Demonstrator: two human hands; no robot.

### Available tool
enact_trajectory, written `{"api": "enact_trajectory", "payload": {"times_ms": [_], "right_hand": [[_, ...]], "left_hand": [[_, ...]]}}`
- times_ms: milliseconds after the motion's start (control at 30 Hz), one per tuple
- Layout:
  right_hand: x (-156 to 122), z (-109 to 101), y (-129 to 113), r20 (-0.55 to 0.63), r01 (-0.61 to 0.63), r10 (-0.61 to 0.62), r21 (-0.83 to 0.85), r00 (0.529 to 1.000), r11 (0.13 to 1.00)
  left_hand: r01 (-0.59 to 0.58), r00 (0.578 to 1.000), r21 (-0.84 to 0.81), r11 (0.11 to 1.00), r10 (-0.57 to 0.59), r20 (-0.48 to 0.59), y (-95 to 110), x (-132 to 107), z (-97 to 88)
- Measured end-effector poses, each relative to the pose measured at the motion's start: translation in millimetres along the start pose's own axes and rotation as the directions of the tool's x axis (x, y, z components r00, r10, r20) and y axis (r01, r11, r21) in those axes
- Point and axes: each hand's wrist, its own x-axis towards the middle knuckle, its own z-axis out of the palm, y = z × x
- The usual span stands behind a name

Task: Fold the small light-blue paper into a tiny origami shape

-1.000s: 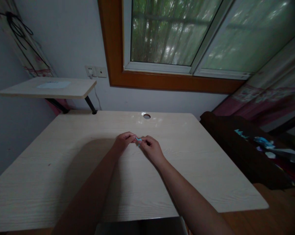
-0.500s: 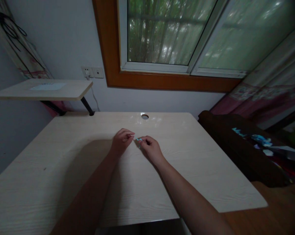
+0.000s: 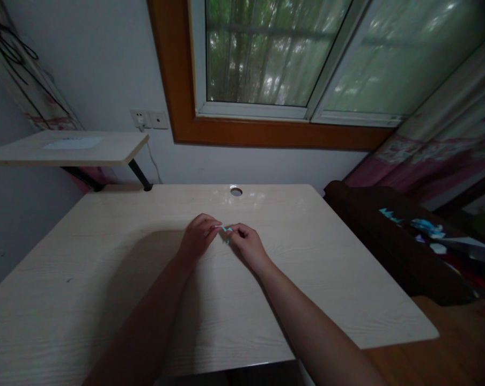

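Observation:
My left hand [image 3: 198, 236] and my right hand [image 3: 246, 245] meet over the middle of a pale wooden desk [image 3: 105, 279]. Between their fingertips sits a tiny light-blue piece [image 3: 226, 230], perhaps folded paper; it is too small to name for sure. Both hands have their fingers curled in a pinch on it, the left from the left side and the right from the right. Both forearms stretch in from the bottom edge of the view.
A round cable hole [image 3: 236, 191] lies near the desk's far edge. A raised side shelf [image 3: 65, 148] stands at the back left under a wall socket [image 3: 149, 119]. A dark piece of furniture [image 3: 387, 236] with blue scraps stands to the right, below a window [image 3: 274, 53].
Half a second ago my left hand was a little apart from the blue piece; now its fingertips are back on it. The view has shifted slightly.

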Motion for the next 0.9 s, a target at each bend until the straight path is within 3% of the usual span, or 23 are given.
{"api": "enact_trajectory", "payload": {"times_ms": [500,900], "right_hand": [[-0.2,0.5,2.6,0.0,0.022,-0.022,-0.035,1.0,0.999],[-3.6,0.3,-0.3,-0.007,0.257,-0.267,-0.246,0.964,0.934]], "left_hand": [[-0.076,0.996,0.102,0.992,0.07,0.053,-2.4,-1.6,-2.9],[0.02,1.0,-0.066,0.998,-0.019,0.012,3.7,-0.4,-5.5]]}}
